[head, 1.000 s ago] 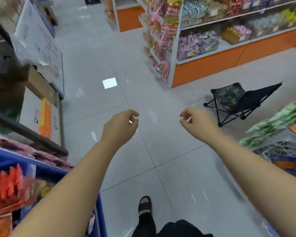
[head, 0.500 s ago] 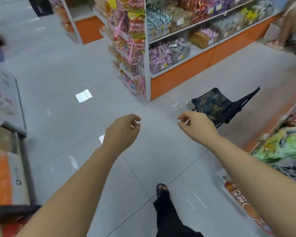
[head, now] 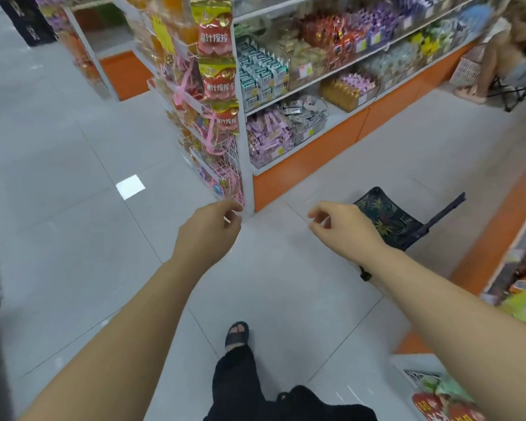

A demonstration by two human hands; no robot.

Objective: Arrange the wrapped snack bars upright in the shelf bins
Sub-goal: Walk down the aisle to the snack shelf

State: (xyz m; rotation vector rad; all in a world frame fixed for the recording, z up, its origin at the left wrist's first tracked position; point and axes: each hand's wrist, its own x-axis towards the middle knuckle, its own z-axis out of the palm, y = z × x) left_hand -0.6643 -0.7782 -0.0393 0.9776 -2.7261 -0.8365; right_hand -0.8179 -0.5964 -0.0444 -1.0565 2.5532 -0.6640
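Foot: in a black sandal, flat on the tiled floor.
Left hand: held out over the floor, fingers loosely curled, gripping nothing.
Right hand: held out alongside, fingers loosely curled, empty, near the folding stool.
Snack bars: pink-wrapped, heaped in a clear bin at the near end of the lowest shelf, beyond both hands.

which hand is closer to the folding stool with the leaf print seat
Right. The right hand hovers at the left edge of the folding stool; the left hand is farther off, by the corner of the wire rack.
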